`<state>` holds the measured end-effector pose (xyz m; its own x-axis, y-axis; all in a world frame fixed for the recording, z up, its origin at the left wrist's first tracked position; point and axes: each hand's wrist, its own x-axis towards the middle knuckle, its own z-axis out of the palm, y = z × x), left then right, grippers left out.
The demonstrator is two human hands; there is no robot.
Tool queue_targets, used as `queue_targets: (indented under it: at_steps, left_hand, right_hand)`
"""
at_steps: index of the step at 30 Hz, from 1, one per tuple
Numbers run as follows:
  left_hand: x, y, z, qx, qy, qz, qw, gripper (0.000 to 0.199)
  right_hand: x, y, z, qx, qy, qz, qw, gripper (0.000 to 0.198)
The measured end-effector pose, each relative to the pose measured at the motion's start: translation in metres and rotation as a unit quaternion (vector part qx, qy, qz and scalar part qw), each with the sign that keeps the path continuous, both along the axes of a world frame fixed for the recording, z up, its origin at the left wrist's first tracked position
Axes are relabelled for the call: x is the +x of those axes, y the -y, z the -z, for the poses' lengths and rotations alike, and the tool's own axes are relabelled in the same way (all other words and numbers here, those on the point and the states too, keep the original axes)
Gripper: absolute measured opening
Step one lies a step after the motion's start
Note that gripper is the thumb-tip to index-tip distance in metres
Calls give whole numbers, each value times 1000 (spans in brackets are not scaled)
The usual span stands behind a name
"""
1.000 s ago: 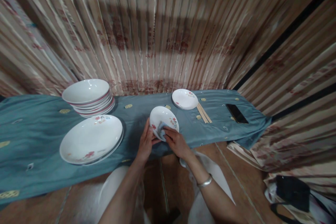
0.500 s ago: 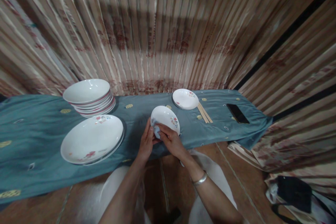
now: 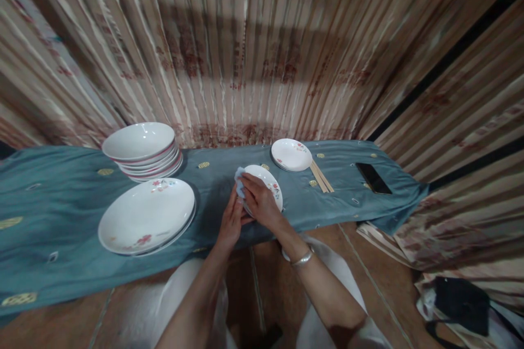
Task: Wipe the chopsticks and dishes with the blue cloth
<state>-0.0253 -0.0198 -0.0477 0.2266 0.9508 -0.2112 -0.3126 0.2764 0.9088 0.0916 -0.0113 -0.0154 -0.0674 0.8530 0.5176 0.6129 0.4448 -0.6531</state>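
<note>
A small white plate (image 3: 268, 179) with a floral print is tilted up in front of me over the table's front part. My left hand (image 3: 232, 219) grips it by its lower left edge, with some fingers hidden beneath. My right hand (image 3: 261, 200) is closed on a pale blue cloth (image 3: 239, 179), pressed against the plate's upper left rim. A silver bracelet circles my right wrist.
Two large oval plates (image 3: 149, 215) lie stacked at the left, with a stack of bowls (image 3: 139, 142) behind them. Small plates (image 3: 291, 154), wooden chopsticks (image 3: 322, 175) and a black phone (image 3: 373, 178) rest to the right on the green tablecloth (image 3: 221, 159).
My right hand has moved the cloth up and left, from the plate's lower left part to its upper left rim. My left hand keeps hold of the plate.
</note>
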Motion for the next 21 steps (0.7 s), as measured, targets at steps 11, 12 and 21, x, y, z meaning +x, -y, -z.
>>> queue_targets:
  at_steps: [11,12,21]
  left_hand:
    - [1,0,0,3,-21,-6,1000,75]
    - [1,0,0,3,-21,-5,1000,74]
    - [1,1,-5,-1,-14,-1,1000,74]
  right_hand:
    - [11,-26,6,33,55,39,997,39]
    - [12,-28,8,33,59,43,997,38]
    - [28,-46,24,18,79,76,994,36]
